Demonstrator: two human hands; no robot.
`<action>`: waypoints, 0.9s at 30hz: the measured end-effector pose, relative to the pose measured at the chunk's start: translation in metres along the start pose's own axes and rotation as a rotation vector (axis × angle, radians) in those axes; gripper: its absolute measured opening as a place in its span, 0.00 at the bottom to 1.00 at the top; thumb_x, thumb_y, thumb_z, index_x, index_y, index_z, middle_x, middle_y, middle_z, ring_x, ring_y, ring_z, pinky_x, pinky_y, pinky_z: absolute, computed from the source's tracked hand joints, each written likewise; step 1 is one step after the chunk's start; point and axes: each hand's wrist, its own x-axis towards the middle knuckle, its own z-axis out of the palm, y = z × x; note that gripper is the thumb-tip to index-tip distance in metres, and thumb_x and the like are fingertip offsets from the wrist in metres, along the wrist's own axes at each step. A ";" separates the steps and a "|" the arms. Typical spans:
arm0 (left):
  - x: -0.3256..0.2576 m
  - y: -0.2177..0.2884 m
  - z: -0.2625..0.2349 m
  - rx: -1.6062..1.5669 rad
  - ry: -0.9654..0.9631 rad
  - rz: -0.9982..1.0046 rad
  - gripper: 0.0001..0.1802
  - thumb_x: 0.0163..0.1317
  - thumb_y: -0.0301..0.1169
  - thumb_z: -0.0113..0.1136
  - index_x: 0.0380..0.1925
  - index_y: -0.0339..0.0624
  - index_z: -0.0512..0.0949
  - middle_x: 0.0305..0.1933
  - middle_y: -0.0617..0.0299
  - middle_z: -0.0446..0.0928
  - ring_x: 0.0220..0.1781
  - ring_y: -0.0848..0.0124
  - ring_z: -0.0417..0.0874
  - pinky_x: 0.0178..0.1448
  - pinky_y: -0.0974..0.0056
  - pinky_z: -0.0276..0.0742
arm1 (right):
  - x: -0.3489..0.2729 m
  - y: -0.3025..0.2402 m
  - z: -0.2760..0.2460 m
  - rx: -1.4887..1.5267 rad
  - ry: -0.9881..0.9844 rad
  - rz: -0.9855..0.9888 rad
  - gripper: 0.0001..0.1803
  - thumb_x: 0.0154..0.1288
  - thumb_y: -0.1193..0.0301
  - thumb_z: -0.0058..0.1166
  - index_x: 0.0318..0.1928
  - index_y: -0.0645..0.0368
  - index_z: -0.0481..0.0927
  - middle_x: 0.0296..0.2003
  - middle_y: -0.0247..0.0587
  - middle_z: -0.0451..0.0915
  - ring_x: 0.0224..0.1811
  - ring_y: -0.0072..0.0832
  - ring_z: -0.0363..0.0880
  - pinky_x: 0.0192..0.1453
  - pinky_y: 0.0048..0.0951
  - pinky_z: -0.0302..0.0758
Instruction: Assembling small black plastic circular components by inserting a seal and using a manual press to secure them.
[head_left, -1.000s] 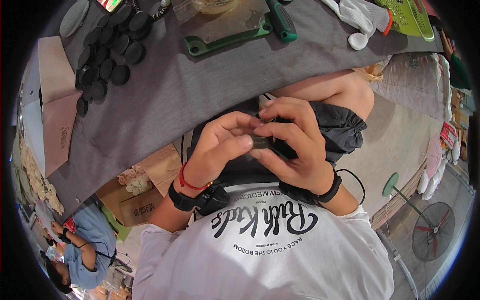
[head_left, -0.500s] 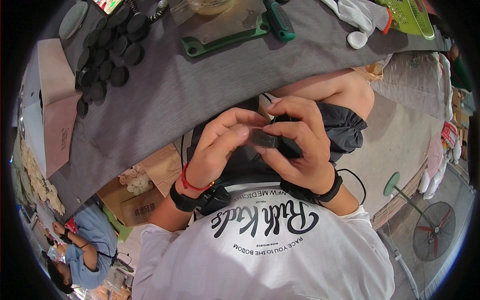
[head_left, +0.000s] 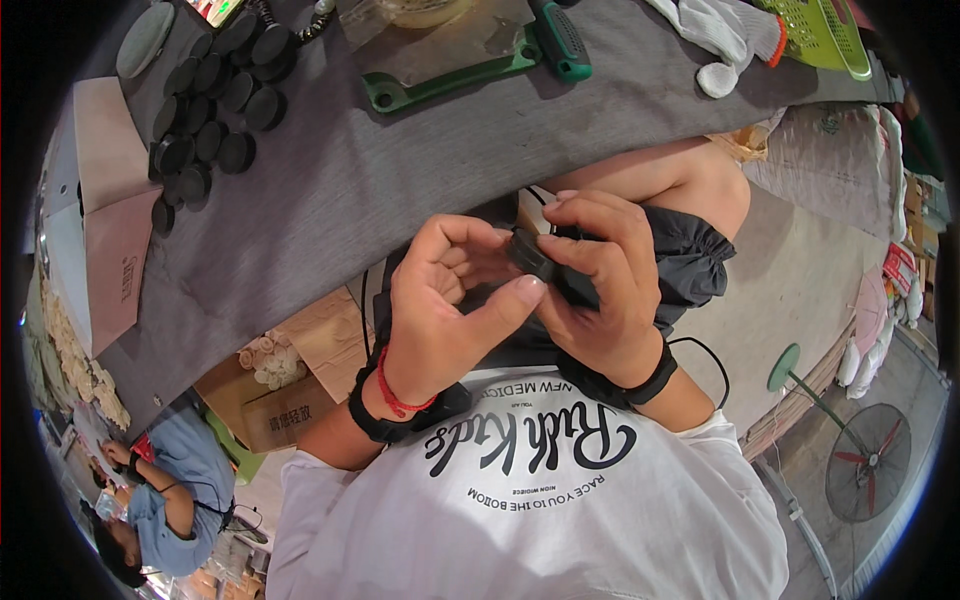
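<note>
Between my two hands, above my lap and just off the table's near edge, is a small black round disc [head_left: 531, 254], tilted with its rim showing. My left hand [head_left: 450, 275] pinches it between thumb and forefinger, the other fingers curled in. My right hand [head_left: 610, 265] grips its other side, thumb below and fingers above; part of the disc is hidden behind those fingers. A heap of similar black discs [head_left: 236, 152] lies on the grey cloth-covered table [head_left: 330, 190] at the far left.
Beyond my hands on the table are a green-framed board [head_left: 450, 75] and a green-handled tool [head_left: 562, 45]. A white glove [head_left: 715, 40] and a green basket [head_left: 825, 40] sit far right. Cardboard boxes [head_left: 275, 405] stand below at left. A fan [head_left: 868, 462] is at right, a seated person [head_left: 180, 500] at lower left.
The disc has been turned from lying nearly level to a steeper tilt. My left thumb has moved to its near edge, and my left fingers have curled and shifted slightly.
</note>
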 end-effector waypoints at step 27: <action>0.054 0.062 -0.115 -0.149 0.166 0.205 0.22 0.72 0.39 0.42 0.55 0.31 0.68 0.45 0.56 0.77 0.46 0.70 0.78 0.55 0.65 0.75 | 0.121 0.094 -0.019 -0.280 -0.252 0.156 0.20 0.54 0.75 0.55 0.50 0.56 0.75 0.41 0.47 0.73 0.41 0.43 0.76 0.45 0.37 0.74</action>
